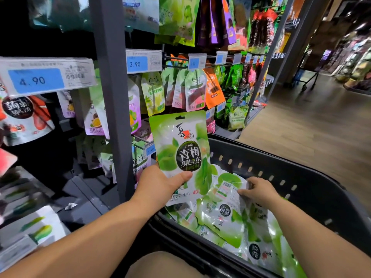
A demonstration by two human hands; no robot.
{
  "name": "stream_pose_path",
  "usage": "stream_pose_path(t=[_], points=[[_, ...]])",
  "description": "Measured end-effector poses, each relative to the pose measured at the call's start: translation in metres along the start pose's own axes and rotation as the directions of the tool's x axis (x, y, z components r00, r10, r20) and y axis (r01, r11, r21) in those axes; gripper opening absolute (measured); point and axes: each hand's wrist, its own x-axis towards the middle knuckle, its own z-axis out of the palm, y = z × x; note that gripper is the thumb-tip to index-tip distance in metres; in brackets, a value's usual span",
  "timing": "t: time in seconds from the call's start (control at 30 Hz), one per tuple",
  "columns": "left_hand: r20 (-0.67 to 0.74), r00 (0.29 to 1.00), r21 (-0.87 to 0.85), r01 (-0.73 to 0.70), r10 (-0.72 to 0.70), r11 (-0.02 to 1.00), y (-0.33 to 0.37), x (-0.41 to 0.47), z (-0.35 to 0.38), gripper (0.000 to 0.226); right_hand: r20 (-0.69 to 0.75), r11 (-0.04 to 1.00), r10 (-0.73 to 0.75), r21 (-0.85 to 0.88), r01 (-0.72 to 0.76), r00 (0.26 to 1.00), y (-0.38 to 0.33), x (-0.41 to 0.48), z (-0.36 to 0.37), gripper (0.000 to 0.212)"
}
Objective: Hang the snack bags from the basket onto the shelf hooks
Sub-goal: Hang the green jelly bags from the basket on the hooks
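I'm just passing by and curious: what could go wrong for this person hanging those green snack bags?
The left hand holds the green bag only near its bottom, so the top could flop and its hang hole miss a shelf hook. The right hand grips another bag in a glossy pile; pulling it might drag neighbours over the basket rim.

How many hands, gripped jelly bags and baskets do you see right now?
Hands: 2, left hand and right hand
Green plum jelly bags in a grip: 2, raised bag in the left, lower bag in the right
Black basket: 1
Total: 5
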Motion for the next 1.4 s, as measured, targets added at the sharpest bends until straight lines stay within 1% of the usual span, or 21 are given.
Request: stream_pose_path(t=[0.03,0.1,0.2,0.23,0.27,0.33,0.37,0.43,0.6,0.67,0.73,0.8,0.9,0.97,1.03,1.07,1.1,1.17,1.27,1.33,1.4], points=[[0.001,1.0,0.005,0.001,-0.001,1.0,0.0,0.0,0.0,0.014,-0.004,0.999,0.008,0.033,-0.008,1.0,0.001,-0.002,-0.001,0.034],[-0.003,1.0,0.013,0.0,0.001,1.0,0.001,-0.001,0.0,0.013,0.001,0.994,0.015,0.107,-0.015,1.0,0.001,-0.005,-0.003,0.037],[-0.014,1.0,0.018,0.019,-0.019,1.0,-0.003,0.001,0.001,0.017,0.001,0.989,-0.001,0.149,0.0,1.0,-0.005,-0.01,-0.013,0.035],[-0.019,0.999,0.014,0.034,-0.034,0.999,-0.004,0.002,0.001,0.025,-0.005,0.99,-0.009,0.141,0.01,1.0,-0.008,-0.012,-0.018,0.035],[-0.02,0.999,0.01,0.05,-0.05,0.999,-0.006,0.003,0.001,0.037,-0.013,0.991,-0.022,0.134,0.023,1.0,-0.01,-0.013,-0.022,0.035],[-0.021,0.998,0.014,0.053,-0.053,0.998,-0.006,0.004,0.001,0.071,-0.04,0.986,-0.043,0.159,0.049,0.998,-0.012,-0.014,-0.03,0.034],[-0.021,0.999,0.024,0.048,-0.048,0.999,-0.007,0.004,0.001,0.083,-0.052,0.977,-0.047,0.205,0.056,0.998,-0.012,-0.014,-0.033,0.033],[-0.022,0.999,0.043,0.047,-0.046,0.998,-0.009,0.005,0.001,0.093,-0.067,0.942,-0.046,0.329,0.066,0.997,-0.013,-0.015,-0.04,0.033],[-0.023,0.998,0.046,0.053,-0.052,0.998,-0.01,0.006,0.001,0.091,-0.12,0.84,-0.092,0.524,0.142,0.989,-0.019,-0.024,-0.054,0.024],[-0.027,0.998,0.043,0.054,-0.053,0.998,-0.01,0.006,0.001,0.086,-0.103,0.816,-0.113,0.558,0.151,0.988,-0.021,-0.027,-0.057,0.032],[-0.023,0.998,0.048,0.062,-0.06,0.997,-0.012,0.007,0.002,0.075,-0.073,0.797,-0.148,0.582,0.163,0.986,-0.022,-0.028,-0.057,0.025],[-0.029,0.997,0.057,0.069,-0.067,0.996,-0.014,0.008,0.002,0.061,-0.018,0.755,-0.145,0.645,0.122,0.989,-0.022,-0.027,-0.055,0.017],[-0.039,0.997,0.055,0.065,-0.063,0.996,-0.014,0.009,0.003,0.056,0.095,0.727,-0.154,0.685,0.048,0.984,-0.023,-0.03,-0.058,0.013],[-0.046,0.997,0.055,0.063,-0.061,0.996,-0.012,0.008,0.003,0.054,0.163,0.695,-0.193,0.719,0.018,0.968,-0.022,-0.032,-0.062,0.021],[-0.052,0.997,0.056,0.063,-0.06,0.996,-0.011,0.007,0.003,0.054,0.228,0.652,-0.253,0.759,-0.008,0.94,-0.019,-0.034,-0.065,0.042],[-0.055,0.997,0.056,0.065,-0.062,0.996,-0.01,0.006,0.003,0.055,0.248,0.65,-0.282,0.76,-0.005,0.927,-0.018,-0.034,-0.066,0.049],[-0.058,0.996,0.057,0.07,-0.067,0.996,-0.01,0.006,0.004,0.056,0.256,0.664,-0.308,0.748,0.014,0.916,-0.017,-0.035,-0.067,0.052],[-0.058,0.996,0.059,0.074,-0.07,0.996,-0.008,0.006,0.003,0.053,0.237,0.738,-0.322,0.669,0.086,0.916,-0.017,-0.036,-0.065,0.053],[-0.028,0.998,0.037,0.053,-0.052,0.998,-0.008,0.005,0.003,0.044,0.072,0.875,-0.285,0.427,0.228,0.956,-0.024,-0.038,-0.061,0.035],[-0.013,0.999,0.024,0.052,-0.052,0.998,-0.006,0.003,0.002,0.041,-0.028,0.922,-0.291,0.258,0.288,0.956,-0.026,-0.035,-0.059,0.029],[-0.001,0.998,0.015,0.055,-0.055,0.998,-0.004,0.003,0.001,0.036,-0.064,0.935,-0.338,0.089,0.342,0.939,-0.026,-0.032,-0.057,0.024]])
